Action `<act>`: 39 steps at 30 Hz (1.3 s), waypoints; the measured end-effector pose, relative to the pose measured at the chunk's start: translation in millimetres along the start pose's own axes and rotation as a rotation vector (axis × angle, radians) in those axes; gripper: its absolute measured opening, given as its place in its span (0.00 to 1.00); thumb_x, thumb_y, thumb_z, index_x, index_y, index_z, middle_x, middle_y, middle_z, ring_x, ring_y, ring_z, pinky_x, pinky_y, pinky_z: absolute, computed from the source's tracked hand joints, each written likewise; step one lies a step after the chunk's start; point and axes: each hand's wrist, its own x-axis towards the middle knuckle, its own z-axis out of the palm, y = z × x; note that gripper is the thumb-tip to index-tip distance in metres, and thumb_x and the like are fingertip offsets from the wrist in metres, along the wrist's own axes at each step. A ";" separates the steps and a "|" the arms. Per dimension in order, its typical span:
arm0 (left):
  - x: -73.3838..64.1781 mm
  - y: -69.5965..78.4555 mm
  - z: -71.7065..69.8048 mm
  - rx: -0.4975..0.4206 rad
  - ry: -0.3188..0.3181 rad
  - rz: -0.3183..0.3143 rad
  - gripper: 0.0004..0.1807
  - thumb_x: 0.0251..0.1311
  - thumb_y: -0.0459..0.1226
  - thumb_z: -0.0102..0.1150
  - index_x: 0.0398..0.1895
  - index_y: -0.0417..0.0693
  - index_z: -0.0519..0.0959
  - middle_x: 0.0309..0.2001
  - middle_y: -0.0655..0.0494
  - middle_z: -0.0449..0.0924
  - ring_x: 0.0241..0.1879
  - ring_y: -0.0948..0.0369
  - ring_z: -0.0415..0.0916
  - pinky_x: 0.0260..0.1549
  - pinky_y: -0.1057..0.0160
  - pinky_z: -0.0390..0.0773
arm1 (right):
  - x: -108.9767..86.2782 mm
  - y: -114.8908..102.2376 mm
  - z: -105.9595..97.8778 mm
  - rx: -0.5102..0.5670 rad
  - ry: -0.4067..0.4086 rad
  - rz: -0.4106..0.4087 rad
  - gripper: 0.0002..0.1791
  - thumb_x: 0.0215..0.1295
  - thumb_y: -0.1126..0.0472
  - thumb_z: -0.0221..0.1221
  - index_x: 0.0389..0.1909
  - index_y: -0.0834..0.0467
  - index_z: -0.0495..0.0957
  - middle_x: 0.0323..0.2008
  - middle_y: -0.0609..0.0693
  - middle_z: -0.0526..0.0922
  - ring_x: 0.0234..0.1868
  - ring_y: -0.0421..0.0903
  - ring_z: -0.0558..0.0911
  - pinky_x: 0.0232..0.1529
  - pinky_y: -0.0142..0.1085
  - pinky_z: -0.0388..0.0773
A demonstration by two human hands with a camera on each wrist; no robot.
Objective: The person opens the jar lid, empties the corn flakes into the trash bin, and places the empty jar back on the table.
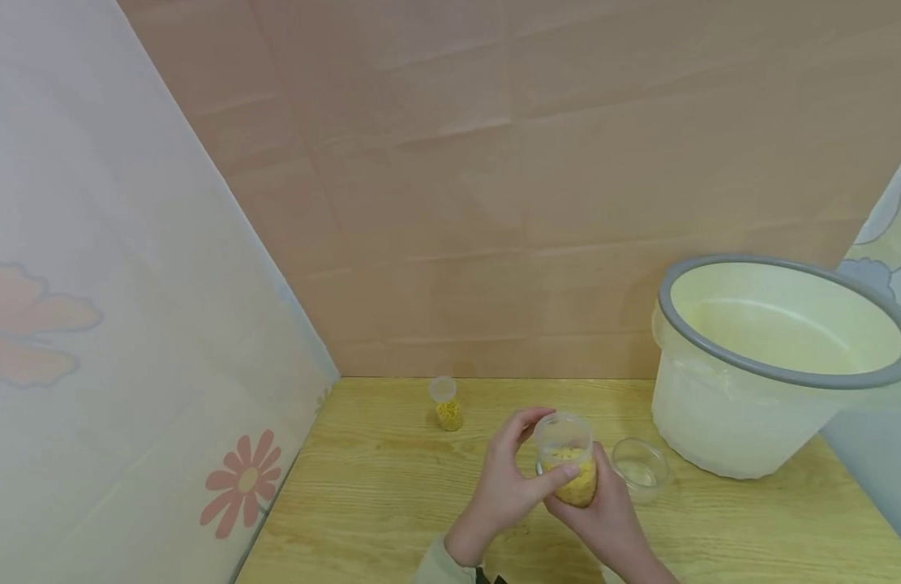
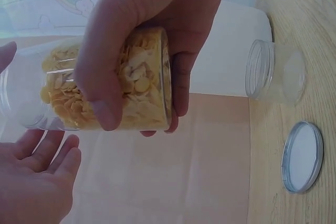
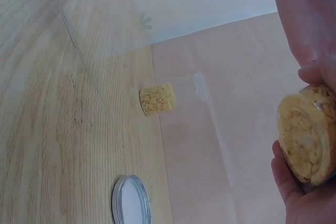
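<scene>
A clear jar partly filled with yellow flakes is held above the table, its uncovered mouth tilted up. My right hand grips the lower part, thumb along the side and fingers round the base. Around the upper part, my left hand holds with the thumb on one side and fingertips on the other. A round silver-rimmed lid lies on the table, mostly hidden by the hands in the head view. Right of the hands stands a clear wide container.
A smaller clear jar with yellow flakes at its bottom stands near the table's back edge. At the right is a large white tub with a grey rim. Cloth walls enclose the wooden table at the back and sides.
</scene>
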 end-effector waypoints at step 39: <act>-3.5 3.7 0.2 0.102 0.075 -0.076 0.29 0.59 0.45 0.74 0.63 0.54 0.75 0.59 0.65 0.77 0.63 0.58 0.70 0.64 0.40 0.64 | 1.9 4.5 -4.0 -0.012 0.016 0.062 0.36 0.46 0.67 0.80 0.55 0.55 0.71 0.41 0.47 0.81 0.34 0.42 0.81 0.31 0.37 0.79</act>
